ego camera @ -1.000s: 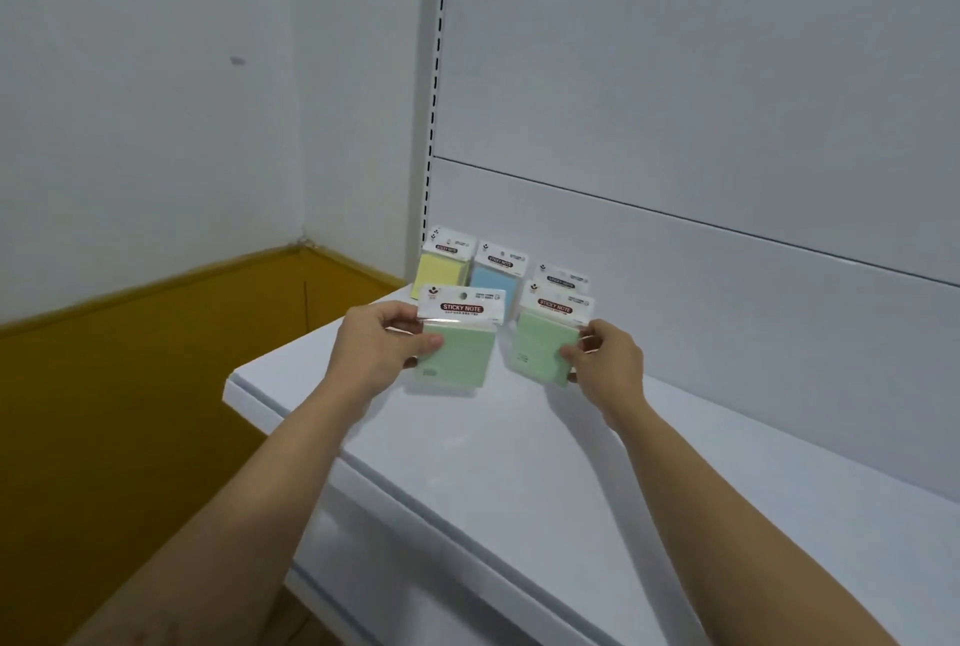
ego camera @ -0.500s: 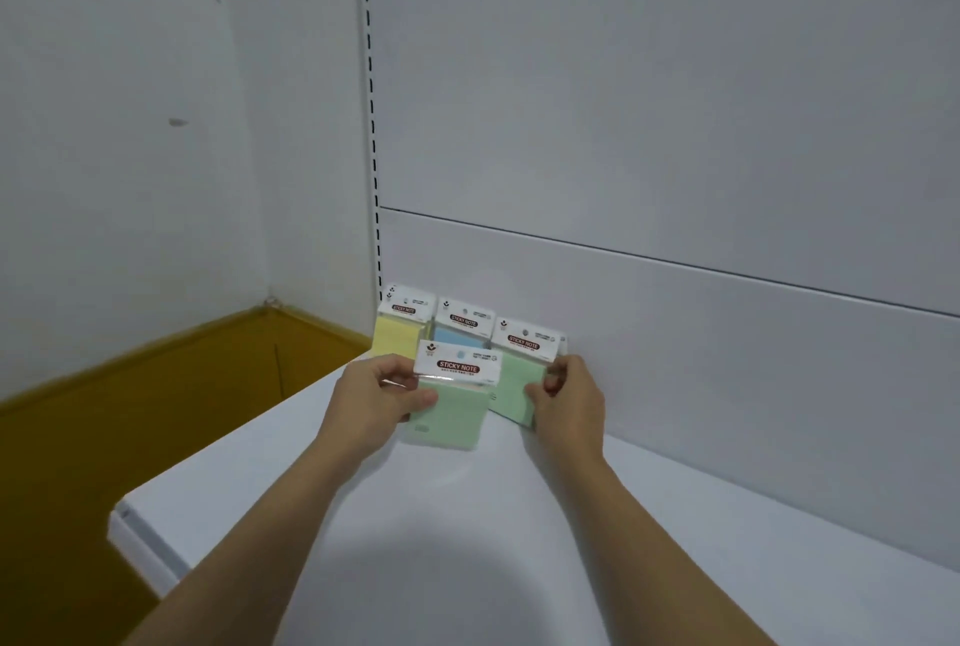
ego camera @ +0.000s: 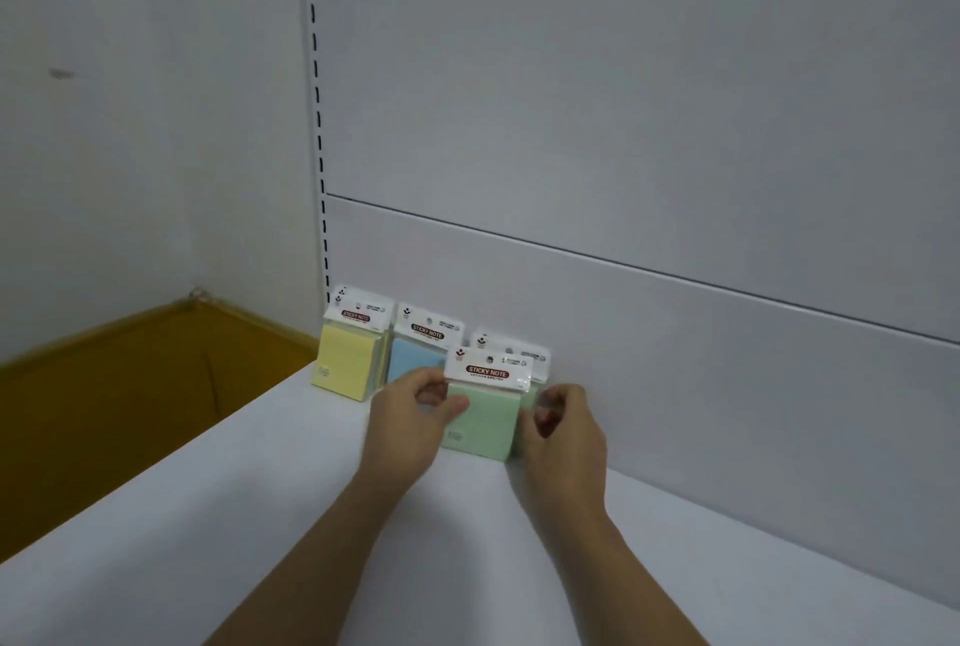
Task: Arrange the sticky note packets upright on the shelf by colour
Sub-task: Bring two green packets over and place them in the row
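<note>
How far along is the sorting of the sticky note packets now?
Done: yellow packet and blue packet stand upright on the shelf. In hand: left hand pinches the front green packet, right hand holds the rear green packet behind it; both look upright. Left: release them; no other packets show.

White shelf (ego camera: 260, 515), yellow packet (ego camera: 345, 359) upright at back left corner, blue packet (ego camera: 410, 359) beside it, front green packet (ego camera: 485, 419), rear green packet (ego camera: 511, 352) behind
</note>
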The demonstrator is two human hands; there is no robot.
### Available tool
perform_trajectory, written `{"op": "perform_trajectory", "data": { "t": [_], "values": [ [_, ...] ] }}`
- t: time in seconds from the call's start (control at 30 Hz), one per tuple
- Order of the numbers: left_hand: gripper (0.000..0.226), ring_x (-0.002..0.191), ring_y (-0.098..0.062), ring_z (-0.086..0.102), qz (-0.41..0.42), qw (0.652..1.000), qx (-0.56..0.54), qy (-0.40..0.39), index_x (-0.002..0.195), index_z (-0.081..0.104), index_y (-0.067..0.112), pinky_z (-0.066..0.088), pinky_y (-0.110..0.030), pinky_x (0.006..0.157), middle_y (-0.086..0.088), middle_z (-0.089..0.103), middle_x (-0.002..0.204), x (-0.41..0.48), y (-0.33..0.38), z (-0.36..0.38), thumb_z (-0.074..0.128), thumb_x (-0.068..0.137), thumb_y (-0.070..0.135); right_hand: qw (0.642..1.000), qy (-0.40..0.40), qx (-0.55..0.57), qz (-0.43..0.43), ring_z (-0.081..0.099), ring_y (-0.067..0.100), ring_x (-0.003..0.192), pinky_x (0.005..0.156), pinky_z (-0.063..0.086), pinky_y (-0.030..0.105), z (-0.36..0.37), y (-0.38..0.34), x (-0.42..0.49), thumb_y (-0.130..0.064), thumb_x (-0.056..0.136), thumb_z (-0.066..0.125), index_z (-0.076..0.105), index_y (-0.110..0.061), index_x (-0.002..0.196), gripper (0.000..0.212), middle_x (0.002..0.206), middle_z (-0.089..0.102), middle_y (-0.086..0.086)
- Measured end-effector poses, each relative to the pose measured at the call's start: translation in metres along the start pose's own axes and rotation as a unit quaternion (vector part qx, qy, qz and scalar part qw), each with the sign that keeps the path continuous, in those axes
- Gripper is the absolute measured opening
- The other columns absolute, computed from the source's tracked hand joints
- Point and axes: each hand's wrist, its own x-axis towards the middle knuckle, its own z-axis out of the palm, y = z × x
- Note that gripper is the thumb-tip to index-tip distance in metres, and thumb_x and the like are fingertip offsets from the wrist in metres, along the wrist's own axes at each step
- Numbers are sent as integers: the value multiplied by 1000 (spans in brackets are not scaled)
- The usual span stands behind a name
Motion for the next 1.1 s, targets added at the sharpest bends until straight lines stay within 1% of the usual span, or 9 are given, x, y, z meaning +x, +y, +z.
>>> {"op": "perform_trajectory", "data": {
  "t": [0.1,0.23,0.37,0.43,0.57,0.77,0.93,1.0,1.1],
  "values": [
    [19,66,1,60,26,999,27,14,90,70,17,49,-9,65,8,69,79,5,-13,1,77,75,8,1000,8,-2,-6,60,12,67,63,52,39,3,3,1,-25,80,63,50,-29,81,14,73,63,-5],
    [21,69,-3,62,33,999,42,9,95,73,14,53,-14,67,11,69,77,6,-22,3,77,75,10,1000,9,-2,-12,60,12,68,63,53,38,4,5,3,-20,80,64,51,-27,82,15,73,62,-6],
    [34,71,6,62,59,995,78,-17,105,72,12,48,-4,69,13,67,78,8,-25,3,78,72,5,1000,13,-2,-16,61,12,70,64,49,28,1,1,5,-11,79,63,53,-24,86,18,74,62,-7],
    [37,72,4,63,71,993,94,-19,109,70,10,46,-2,71,10,67,83,8,-26,4,76,73,4,1000,17,-5,-15,60,10,69,62,46,24,0,1,5,-7,78,59,53,-24,87,20,74,62,-7],
    [33,73,0,63,76,991,107,-23,108,71,10,44,0,69,9,67,82,8,-25,9,75,76,6,999,25,-10,-20,58,8,67,60,43,23,1,2,5,-1,79,52,53,-20,90,22,72,60,-7],
    [24,73,-6,66,73,991,113,-21,102,73,10,49,-7,70,5,71,80,9,-27,14,75,77,10,999,20,-22,-24,59,15,68,63,48,29,1,6,6,0,79,52,55,-18,91,21,70,60,-5],
    [23,72,2,63,42,995,87,-35,102,71,12,53,-15,74,9,68,77,8,-25,14,73,80,9,999,22,-41,-23,59,16,67,63,49,33,-2,4,3,-2,80,54,58,-17,89,18,71,62,-5],
    [23,75,-1,64,42,995,88,-33,101,70,13,54,-20,77,7,69,82,8,-23,12,75,78,12,998,17,-54,-14,60,16,68,64,50,34,-2,-1,0,-4,80,54,57,-18,88,17,73,63,-4],
    [26,79,-11,62,41,995,88,-3,95,65,14,54,-30,78,3,67,87,7,-20,5,79,74,20,996,5,-88,7,61,17,72,68,52,34,-5,-11,-4,-7,77,54,56,-21,89,19,78,64,-6]
  ]
}}
